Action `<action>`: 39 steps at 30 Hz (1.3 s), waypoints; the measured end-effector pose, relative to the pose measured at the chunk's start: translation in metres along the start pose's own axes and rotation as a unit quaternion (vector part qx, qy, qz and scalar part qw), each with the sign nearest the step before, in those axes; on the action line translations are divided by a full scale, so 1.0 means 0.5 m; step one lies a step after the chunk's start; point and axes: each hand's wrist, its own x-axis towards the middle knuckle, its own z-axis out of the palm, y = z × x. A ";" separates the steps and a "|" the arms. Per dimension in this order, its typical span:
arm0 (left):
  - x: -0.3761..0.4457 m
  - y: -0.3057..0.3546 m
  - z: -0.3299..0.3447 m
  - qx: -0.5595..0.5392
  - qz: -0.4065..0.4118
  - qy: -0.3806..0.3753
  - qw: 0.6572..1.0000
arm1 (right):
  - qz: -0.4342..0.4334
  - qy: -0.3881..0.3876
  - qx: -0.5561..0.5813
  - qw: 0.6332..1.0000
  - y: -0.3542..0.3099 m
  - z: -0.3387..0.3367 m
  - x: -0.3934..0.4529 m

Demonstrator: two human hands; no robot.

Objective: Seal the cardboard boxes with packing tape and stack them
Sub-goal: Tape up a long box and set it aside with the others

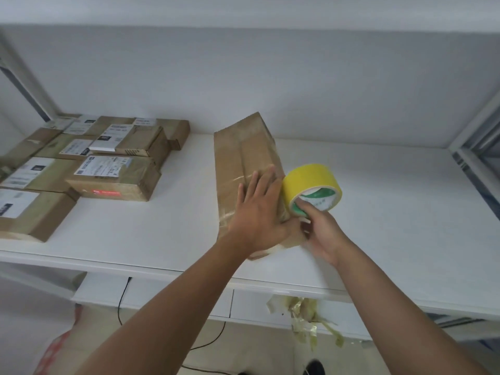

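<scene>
From the head camera, a long narrow cardboard box (243, 169) lies on the white worktop (378, 212) just right of centre, its length running from about 6 o'clock up to 12 o'clock. Its top face shows clear glossy tape already over the seam. The left hand (259, 209) lies flat on the near end of the box, fingers (263, 180) straight and spread, pressing down and gripping nothing. The right hand (322, 234) sits at 3 o'clock of that, touching the box's near right corner; its fingers are curled into the core of a yellow tape roll (313, 185), which stands against the box's right edge.

The box looks light and fairly stiff, though thin card like this likely dents under hard pressure. The taped surface is probably slick, so a flat palm holds it better than fingertips. For lifting, the two long sides near the middle seem the safest grip.

At 9 to 10 o'clock, well apart, a group of labelled boxes (113, 174) sits stacked. Scraps of used tape (305, 318) hang from the worktop's front edge at 5 o'clock.
</scene>
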 end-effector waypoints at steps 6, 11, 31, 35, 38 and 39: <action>-0.020 -0.034 0.033 -0.353 0.003 0.087 0.932 | -0.131 0.081 -0.358 0.921 -0.060 0.022 -0.014; -0.032 -0.049 0.032 -0.523 -0.098 -0.004 0.847 | -0.152 0.106 -0.573 0.798 -0.056 0.055 -0.035; -0.011 -0.062 -0.017 -0.045 0.001 -0.060 0.997 | -0.159 0.137 -0.448 0.869 -0.057 0.030 -0.036; -0.009 -0.053 -0.006 0.102 -0.027 -0.091 0.990 | -0.176 0.132 -0.468 0.856 -0.054 0.030 -0.031; -0.008 -0.047 -0.017 0.160 -0.032 -0.107 0.981 | -0.196 0.128 -0.519 0.822 -0.077 0.018 -0.026; -0.008 -0.044 -0.020 0.168 -0.031 -0.112 0.979 | -0.205 0.131 -0.515 0.822 -0.084 0.010 -0.024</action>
